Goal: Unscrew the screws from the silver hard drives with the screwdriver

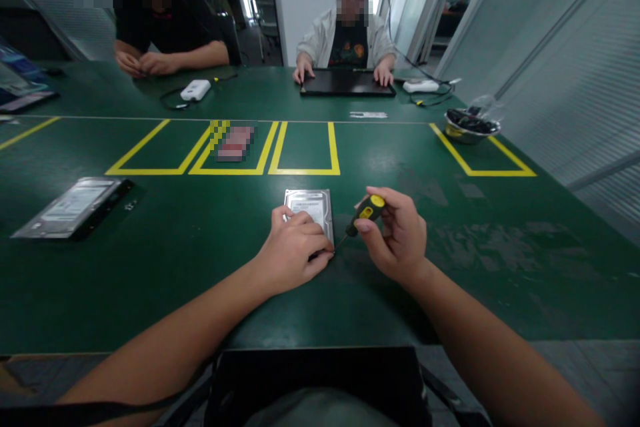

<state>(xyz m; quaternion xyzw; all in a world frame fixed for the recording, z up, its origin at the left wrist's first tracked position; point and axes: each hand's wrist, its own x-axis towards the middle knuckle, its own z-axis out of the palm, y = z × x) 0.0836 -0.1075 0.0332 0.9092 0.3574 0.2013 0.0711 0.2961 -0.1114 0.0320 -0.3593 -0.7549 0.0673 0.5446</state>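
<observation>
A silver hard drive with a white label lies on the green table, partly covered by my left hand. The fingers of that hand are closed around the drive's near part, with fingertips at its lower right corner. In my right hand is a black and yellow screwdriver, gripped by its handle and tilted. Its thin shaft points down and left, and the tip is at the drive's lower right corner. Whether the tip sits in a screw is too small to tell.
At the left lies another silver drive in a black frame, beside small screws. Yellow tape marks the table. A bowl of dark items stands at the right. Across sit two people; one holds a black panel.
</observation>
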